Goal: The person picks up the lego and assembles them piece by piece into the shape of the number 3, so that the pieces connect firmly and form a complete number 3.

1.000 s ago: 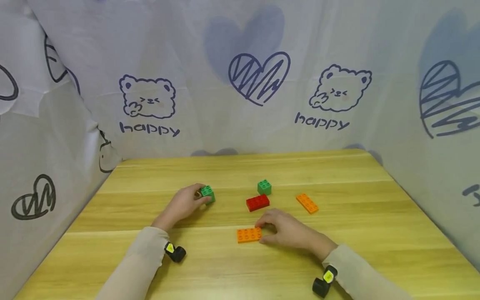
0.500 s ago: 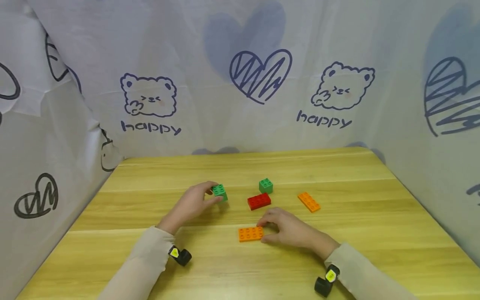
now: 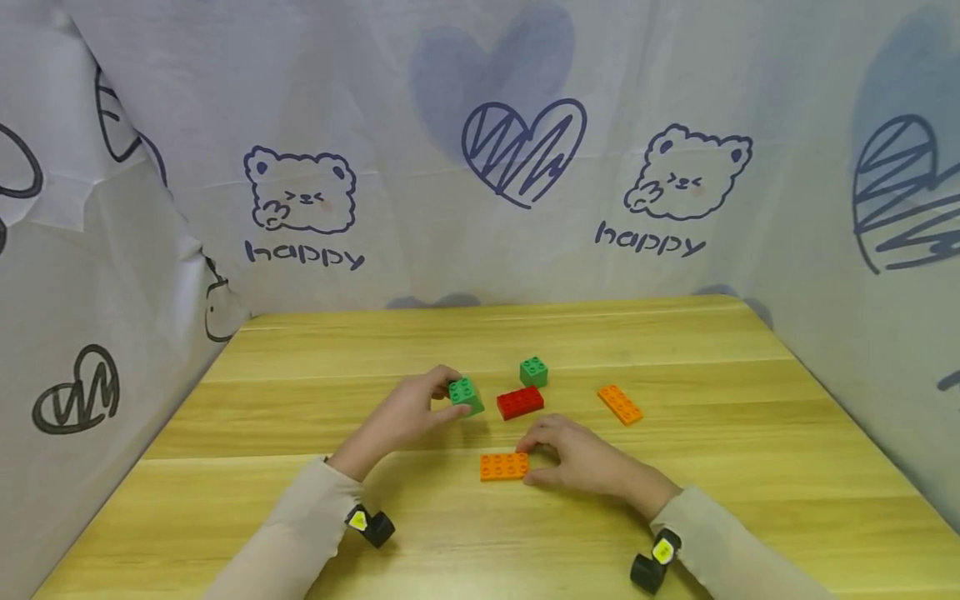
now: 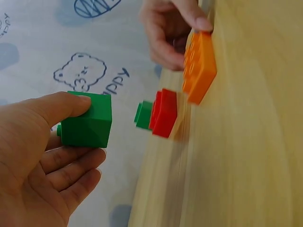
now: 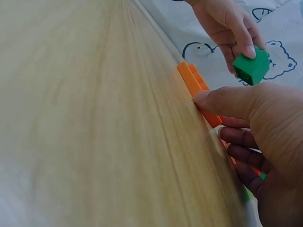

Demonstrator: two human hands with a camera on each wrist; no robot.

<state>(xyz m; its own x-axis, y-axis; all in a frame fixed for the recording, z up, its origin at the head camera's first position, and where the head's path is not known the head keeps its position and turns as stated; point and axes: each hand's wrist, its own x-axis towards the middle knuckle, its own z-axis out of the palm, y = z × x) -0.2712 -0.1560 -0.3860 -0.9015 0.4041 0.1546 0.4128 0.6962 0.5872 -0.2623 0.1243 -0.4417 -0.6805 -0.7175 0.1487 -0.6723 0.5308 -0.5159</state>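
Note:
My left hand (image 3: 408,408) pinches a green square toy brick (image 3: 465,397) between thumb and fingers, raised above the table with its studs tipped toward the left. In the left wrist view that green brick (image 4: 87,120) shows its smooth sides, thumb on one face. My right hand (image 3: 581,458) holds the right end of an orange eight-stud brick (image 3: 502,467) that lies flat on the table, thumb on the near side and fingers at the far side. From the right wrist, the thumb lies along the edge of the orange brick (image 5: 189,79).
Beyond the hands, a red brick (image 3: 521,403) lies just in front of a second green brick (image 3: 533,372). Another orange brick (image 3: 619,404) lies farther right on the wooden table (image 3: 675,333). White printed cloth (image 3: 420,225) hangs behind the table and at both sides.
My left hand has carried the green brick to the right, toward the orange one, and tilted it. My right hand stays at the orange brick's end.

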